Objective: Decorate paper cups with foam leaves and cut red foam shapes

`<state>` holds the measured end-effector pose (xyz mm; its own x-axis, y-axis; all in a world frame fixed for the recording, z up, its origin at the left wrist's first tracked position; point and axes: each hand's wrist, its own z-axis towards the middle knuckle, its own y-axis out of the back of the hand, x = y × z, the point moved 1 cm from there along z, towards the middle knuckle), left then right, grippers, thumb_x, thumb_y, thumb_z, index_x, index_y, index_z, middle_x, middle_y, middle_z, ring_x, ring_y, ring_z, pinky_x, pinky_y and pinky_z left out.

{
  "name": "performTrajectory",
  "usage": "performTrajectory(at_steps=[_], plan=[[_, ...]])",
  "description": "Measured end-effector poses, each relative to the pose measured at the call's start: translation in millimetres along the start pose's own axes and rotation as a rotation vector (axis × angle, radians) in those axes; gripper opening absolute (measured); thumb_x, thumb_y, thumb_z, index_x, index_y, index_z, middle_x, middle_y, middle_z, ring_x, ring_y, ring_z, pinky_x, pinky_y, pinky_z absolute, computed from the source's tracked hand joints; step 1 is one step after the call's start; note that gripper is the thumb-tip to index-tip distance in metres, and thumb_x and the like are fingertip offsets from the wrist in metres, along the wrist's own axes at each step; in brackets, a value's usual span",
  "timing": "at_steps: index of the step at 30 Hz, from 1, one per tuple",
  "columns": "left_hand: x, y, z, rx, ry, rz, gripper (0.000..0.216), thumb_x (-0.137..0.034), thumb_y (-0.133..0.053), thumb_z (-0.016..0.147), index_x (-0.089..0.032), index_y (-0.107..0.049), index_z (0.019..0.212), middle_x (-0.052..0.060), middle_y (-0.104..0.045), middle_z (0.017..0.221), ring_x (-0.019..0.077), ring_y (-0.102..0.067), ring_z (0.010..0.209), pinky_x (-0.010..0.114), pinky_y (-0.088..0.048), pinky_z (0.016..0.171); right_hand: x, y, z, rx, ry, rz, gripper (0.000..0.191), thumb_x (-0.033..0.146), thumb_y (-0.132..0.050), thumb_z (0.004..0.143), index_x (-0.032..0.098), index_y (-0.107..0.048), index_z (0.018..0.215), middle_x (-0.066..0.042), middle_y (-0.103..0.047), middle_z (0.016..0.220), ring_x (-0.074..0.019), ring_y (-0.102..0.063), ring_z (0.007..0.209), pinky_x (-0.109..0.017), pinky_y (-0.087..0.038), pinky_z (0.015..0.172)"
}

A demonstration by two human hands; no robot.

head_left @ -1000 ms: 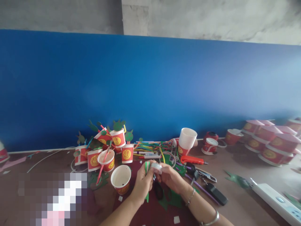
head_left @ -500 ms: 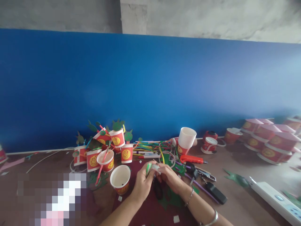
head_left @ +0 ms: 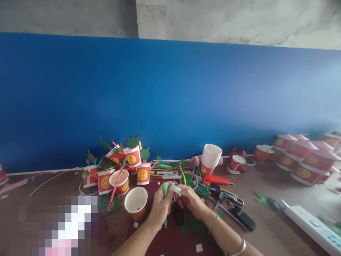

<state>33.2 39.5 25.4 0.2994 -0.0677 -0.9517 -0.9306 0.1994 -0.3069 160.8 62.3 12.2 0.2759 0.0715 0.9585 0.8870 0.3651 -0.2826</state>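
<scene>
My left hand [head_left: 160,205] is closed around a green straw [head_left: 165,188]; its striped upper part shows above my fingers and a thin green end pokes out below. Between both hands lies a whitish, shiny strip [head_left: 176,190] that looks like tape. My right hand [head_left: 194,202], a bracelet at its wrist, pinches the far end of this strip; its fingertips are partly hidden. Just left of my hands stands a paper cup [head_left: 135,203] with dark bits inside. Beneath them lie a dark red sheet [head_left: 151,236], green paper cutouts [head_left: 186,227] and dark-handled scissors [head_left: 179,214].
Decorated red cups [head_left: 105,180] cluster at back left. Coloured straws [head_left: 173,164], a stack of white cups [head_left: 211,156], an orange cutter [head_left: 217,180] and keys with a black fob [head_left: 243,217] lie behind and right. A power strip [head_left: 314,227] and pink-topped cups [head_left: 306,170] stand farther right.
My left hand has turned slightly, so more of the green straw shows above it and its lower end now appears below. The whitish strip between my hands has shifted a little.
</scene>
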Motion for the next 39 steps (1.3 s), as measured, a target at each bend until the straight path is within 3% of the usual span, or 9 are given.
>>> performTrajectory(at_steps=[2, 5, 16, 24, 30, 39], plan=[[0.4, 1.6, 0.0, -0.009, 0.080, -0.060, 0.042, -0.053, -0.059, 0.074, -0.021, -0.049, 0.100, -0.013, -0.026, 0.044, 0.0035, -0.013, 0.034, 0.015, -0.012, 0.032, 0.8, -0.3, 0.0, 0.008, -0.024, 0.020, 0.013, 0.027, -0.049, 0.067, 0.016, -0.054, 0.063, 0.004, -0.045, 0.050, -0.0077, -0.038, 0.042, -0.019, -0.029, 0.039], [0.6, 4.0, 0.7, -0.008, 0.118, -0.110, 0.047, -0.055, -0.060, 0.072, -0.021, -0.047, 0.101, -0.014, -0.024, 0.044, 0.0034, -0.011, 0.036, 0.014, -0.009, 0.032, 1.3, -0.7, -0.8, 0.035, -0.030, 0.038, 0.013, 0.028, -0.051, 0.068, 0.015, -0.054, 0.065, 0.005, -0.042, 0.047, -0.0072, -0.036, 0.040, -0.019, -0.027, 0.039], [2.2, 1.4, -1.5, 0.046, 0.093, -0.087, 0.043, -0.053, -0.058, 0.075, -0.022, -0.047, 0.102, -0.013, -0.027, 0.044, 0.0029, -0.013, 0.035, 0.014, -0.009, 0.031, 1.8, -1.1, -0.6, -0.013, -0.039, 0.039, 0.014, 0.026, -0.052, 0.067, 0.015, -0.052, 0.058, 0.003, -0.046, 0.051, -0.0074, -0.040, 0.042, -0.019, -0.030, 0.039], [0.8, 4.5, 0.2, -0.002, 0.129, -0.099, 0.056, -0.052, -0.061, 0.073, -0.021, -0.045, 0.116, -0.014, -0.024, 0.043, 0.0042, -0.013, 0.036, 0.016, -0.009, 0.033, 2.2, 0.8, -1.3, -0.002, -0.071, 0.047, 0.016, 0.028, -0.054, 0.070, 0.016, -0.052, 0.060, 0.009, -0.033, 0.042, -0.0046, -0.027, 0.036, -0.018, -0.018, 0.034], [-1.5, 3.6, 0.0, 0.003, -0.009, 0.031, 0.043, -0.050, -0.063, 0.071, -0.018, -0.057, 0.098, -0.010, -0.036, 0.043, 0.0044, -0.023, 0.035, 0.018, -0.016, 0.034, 1.8, 2.5, -1.3, -0.004, -0.083, 0.032, 0.017, 0.027, -0.057, 0.068, 0.015, -0.051, 0.057, 0.010, -0.028, 0.043, -0.0031, -0.022, 0.036, -0.018, -0.012, 0.035], [-0.6, 3.9, 0.3, 0.007, 0.130, -0.150, 0.050, -0.056, -0.064, 0.067, -0.022, -0.046, 0.099, -0.015, -0.022, 0.045, 0.0030, -0.010, 0.036, 0.015, -0.008, 0.033, 2.7, 2.7, -1.7, 0.054, -0.082, 0.091, 0.011, 0.024, -0.055, 0.069, 0.015, -0.053, 0.062, 0.010, -0.028, 0.041, -0.0035, -0.021, 0.035, -0.018, -0.012, 0.035]])
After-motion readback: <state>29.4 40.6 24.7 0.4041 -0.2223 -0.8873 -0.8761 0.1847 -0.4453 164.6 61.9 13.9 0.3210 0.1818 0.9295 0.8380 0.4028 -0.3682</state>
